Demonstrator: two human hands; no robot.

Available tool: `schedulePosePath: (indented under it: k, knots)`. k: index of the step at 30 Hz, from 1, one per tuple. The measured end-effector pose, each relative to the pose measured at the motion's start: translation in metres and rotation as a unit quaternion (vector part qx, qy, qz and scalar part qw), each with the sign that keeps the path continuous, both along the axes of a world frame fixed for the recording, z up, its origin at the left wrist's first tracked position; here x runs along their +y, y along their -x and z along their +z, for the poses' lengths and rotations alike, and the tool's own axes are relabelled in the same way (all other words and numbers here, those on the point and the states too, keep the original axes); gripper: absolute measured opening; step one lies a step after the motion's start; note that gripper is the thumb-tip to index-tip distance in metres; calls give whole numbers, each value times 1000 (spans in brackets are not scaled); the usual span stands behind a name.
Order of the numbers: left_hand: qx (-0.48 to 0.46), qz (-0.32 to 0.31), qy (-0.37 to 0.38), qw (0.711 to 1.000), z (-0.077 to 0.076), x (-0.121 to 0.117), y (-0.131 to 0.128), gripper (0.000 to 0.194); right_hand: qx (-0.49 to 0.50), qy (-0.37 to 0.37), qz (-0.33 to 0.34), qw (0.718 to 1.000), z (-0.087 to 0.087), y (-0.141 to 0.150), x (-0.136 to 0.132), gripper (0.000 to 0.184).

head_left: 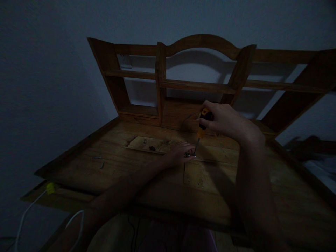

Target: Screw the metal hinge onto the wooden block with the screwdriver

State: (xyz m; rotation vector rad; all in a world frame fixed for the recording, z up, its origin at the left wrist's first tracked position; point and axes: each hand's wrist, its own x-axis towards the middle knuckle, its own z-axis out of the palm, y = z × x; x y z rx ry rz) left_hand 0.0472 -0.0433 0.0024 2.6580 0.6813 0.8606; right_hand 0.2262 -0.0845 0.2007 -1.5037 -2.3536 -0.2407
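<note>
My right hand [219, 117] is closed around the handle of a yellow and black screwdriver [202, 131]. The screwdriver stands nearly upright, its shaft pointing down at a small shiny metal piece [190, 155] on the wooden desk top [157, 175]. Curled fingers of my left hand [181, 152] hold that metal piece down beside the screwdriver's tip. Dim light and the fingers hide its exact shape and whether the tip touches a screw. Just in front of it, a rectangular outline [193, 174] with small holes shows in the wood.
Left of my hands lies a shallow open recess [147, 144] with small bits in it. Two small thin pieces [102, 165] rest farther left. A wooden shelf unit [196, 85] rises at the back against the wall. A white cable with a yellow end [50, 188] hangs at the left corner.
</note>
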Motion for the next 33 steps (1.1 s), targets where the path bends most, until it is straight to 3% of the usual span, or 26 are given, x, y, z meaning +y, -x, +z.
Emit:
schedulePosePath:
  k: [3, 9, 12, 15, 20, 24, 30, 33]
  knots:
    - [-1, -1, -4, 1000, 3, -1, 0, 19, -4, -1, -25, 1000, 1, 2, 0, 37]
    - [-5, -5, -13, 1000, 4, -3, 1, 20, 13, 16, 37, 999, 2, 1, -2, 38]
    - [-10, -3, -14, 1000, 2, -2, 1, 20, 9, 15, 2, 1000, 2, 1, -2, 33]
    - [-5, 0, -14, 1000, 0, -1, 1, 21, 7, 1, -19, 1000, 1, 0, -2, 40]
    - [-7, -9, -8, 1000, 0, -1, 1, 22, 11, 13, 21, 1000, 2, -2, -3, 41]
    - [0, -6, -1, 1000, 1, -2, 1, 22, -7, 2, -14, 1000, 0, 1, -3, 36]
    - [-6, -8, -9, 1000, 2, -2, 2, 19, -31, -23, -72, 997, -3, 8, -3, 45]
    - [-8, -12, -8, 1000, 1, -1, 2, 18, -11, -1, -53, 999, -1, 5, -1, 42]
